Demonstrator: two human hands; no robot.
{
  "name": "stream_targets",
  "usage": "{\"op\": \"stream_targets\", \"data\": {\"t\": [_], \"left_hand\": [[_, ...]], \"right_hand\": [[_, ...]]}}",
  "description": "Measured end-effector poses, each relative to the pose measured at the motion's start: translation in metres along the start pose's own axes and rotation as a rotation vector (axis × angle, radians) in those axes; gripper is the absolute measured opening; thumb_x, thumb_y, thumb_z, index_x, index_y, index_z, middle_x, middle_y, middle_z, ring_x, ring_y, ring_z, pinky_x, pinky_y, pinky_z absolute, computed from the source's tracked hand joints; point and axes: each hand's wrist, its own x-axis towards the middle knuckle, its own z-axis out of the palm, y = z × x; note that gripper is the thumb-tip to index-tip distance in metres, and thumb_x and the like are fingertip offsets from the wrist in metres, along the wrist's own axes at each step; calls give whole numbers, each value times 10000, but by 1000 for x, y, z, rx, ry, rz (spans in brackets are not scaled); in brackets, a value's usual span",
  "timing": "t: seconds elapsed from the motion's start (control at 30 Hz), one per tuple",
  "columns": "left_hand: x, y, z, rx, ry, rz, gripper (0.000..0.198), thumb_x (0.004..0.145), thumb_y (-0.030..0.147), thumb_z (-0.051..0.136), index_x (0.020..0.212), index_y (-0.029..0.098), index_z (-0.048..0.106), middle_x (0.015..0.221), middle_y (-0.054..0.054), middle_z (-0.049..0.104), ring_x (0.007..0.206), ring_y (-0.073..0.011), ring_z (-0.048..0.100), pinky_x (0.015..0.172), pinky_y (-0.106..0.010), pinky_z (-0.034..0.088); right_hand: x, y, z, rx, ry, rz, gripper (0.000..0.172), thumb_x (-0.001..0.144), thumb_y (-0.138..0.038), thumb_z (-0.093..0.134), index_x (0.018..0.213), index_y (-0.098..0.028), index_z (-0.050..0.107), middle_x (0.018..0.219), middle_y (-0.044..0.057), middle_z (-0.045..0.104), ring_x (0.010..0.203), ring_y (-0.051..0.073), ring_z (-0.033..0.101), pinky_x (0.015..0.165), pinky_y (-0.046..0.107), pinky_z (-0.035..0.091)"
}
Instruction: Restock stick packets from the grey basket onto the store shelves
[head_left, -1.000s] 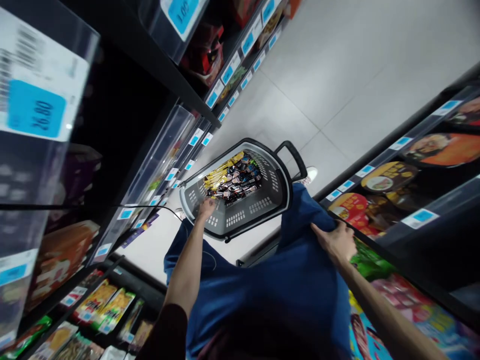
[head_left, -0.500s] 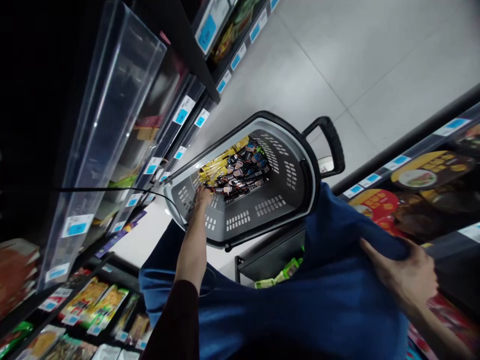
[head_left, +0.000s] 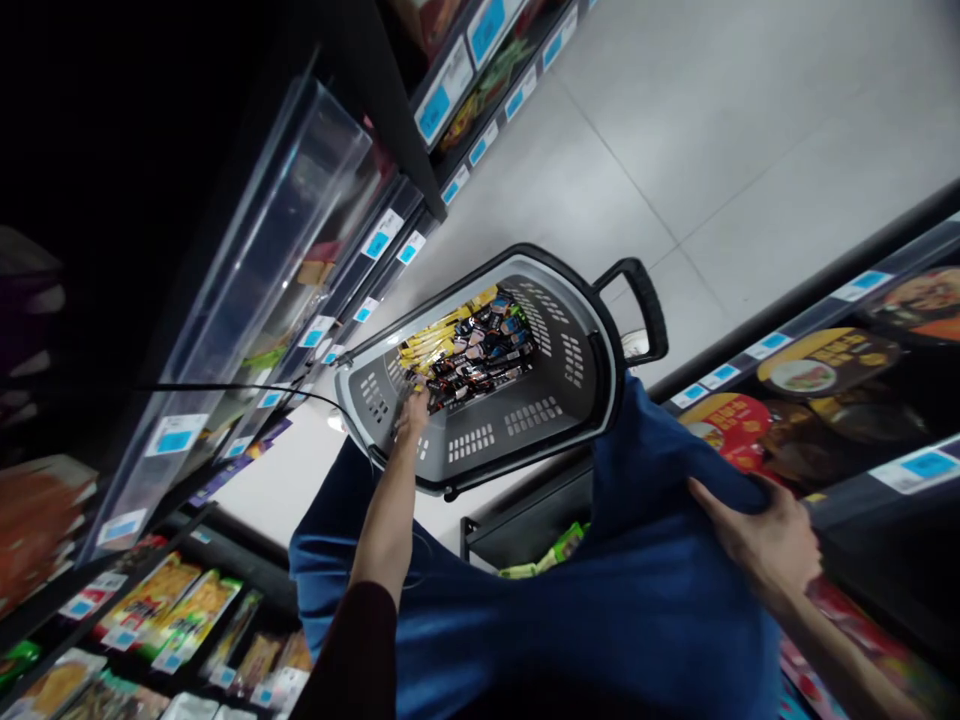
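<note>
A grey shopping basket (head_left: 487, 455) with a black rim stands tilted on the floor in front of my knees. Inside it, slim snack packets (head_left: 487, 345), yellow along one side and dark along the other, lie side by side in a pile. My left hand (head_left: 414, 408) reaches down into the basket, its bent fingers closed at the left end of a dark packet; the fingertips are small and partly hidden. On my right thigh, over the blue trousers (head_left: 660, 490), my right hand (head_left: 772, 540) rests with the thumb spread from the fingers, holding nothing.
Store shelves (head_left: 330, 310) with clear plastic fronts and price tags rise on the left. A shelf with round-labelled food packs (head_left: 825, 365) runs along the right. The basket's black handle (head_left: 651, 310) sticks out over the tiled floor (head_left: 675, 150). A dark cord (head_left: 187, 386) crosses at left.
The view has shifted a little, so the basket and my right hand sit slightly further left. My left hand stays at the left end of the packets, its fingers slightly moved.
</note>
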Motion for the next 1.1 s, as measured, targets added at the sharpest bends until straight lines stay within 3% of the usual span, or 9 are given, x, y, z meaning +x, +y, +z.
{"op": "stream_targets", "data": {"t": [0.13,0.23,0.37,0.53,0.63,0.73,0.8,0.9,1.1], "left_hand": [[1,5,7,33,-22,-90,393,942,353,634,1282,162,587,1312,-117,596,1166,-261,605,984,-488,524],[-29,25,15,19,-31,-105,370,946,348,628,1259,155,599,1303,-117,601,1154,-255,610,977,-483,530],[-122,67,9,-40,6,-43,356,956,347,613,1248,142,604,1266,-114,617,1117,-246,627,952,-458,544],[-262,111,-27,-151,72,177,286,969,343,594,1194,170,632,1234,-97,640,1090,-218,634,948,-442,548],[-329,129,-56,-193,96,283,236,971,339,591,1107,158,659,1152,-84,671,1029,-196,651,929,-422,554],[-377,138,-81,-229,132,359,224,966,340,601,1054,145,665,1085,-72,684,988,-187,658,907,-411,558],[-399,138,-94,-259,166,398,218,964,340,604,1025,141,668,1058,-66,687,973,-184,659,904,-409,555],[-419,132,-112,-335,229,439,222,962,345,606,1007,137,667,1050,-65,686,985,-188,655,913,-416,548],[-444,110,-158,-631,372,510,215,954,359,609,903,158,666,953,-47,692,911,-167,651,900,-388,541]], "right_hand": [[-4,2,7,-5,-13,-49,873,712,-852,586,1379,-288,559,1317,161,623,1162,425,621,923,501,517],[-15,-2,13,-23,-57,-90,846,716,-799,630,1365,-262,558,1313,163,608,1144,421,619,924,514,510],[-49,-17,5,-18,-213,-161,815,840,-675,571,1458,-164,426,1405,227,490,1258,438,519,990,552,455],[-110,-29,-51,155,-361,-291,657,896,-415,546,1455,-98,413,1530,284,313,1405,449,340,1060,585,361],[-145,-31,-96,337,-472,-377,487,862,-341,563,1275,-83,569,1438,265,468,1390,420,384,1085,544,342],[-177,-37,-136,583,-618,-455,376,883,-440,532,1044,-121,648,1069,180,695,1175,353,608,963,423,470],[-199,-44,-155,755,-699,-492,486,902,-593,447,938,-150,645,870,137,710,978,322,691,796,375,535],[-229,-55,-173,984,-750,-551,628,854,-767,364,833,-192,615,791,125,705,801,291,700,653,349,536],[-272,-73,-198,1227,-765,-737,671,587,-869,647,747,-220,579,735,75,697,620,244,628,534,327,466]]}}
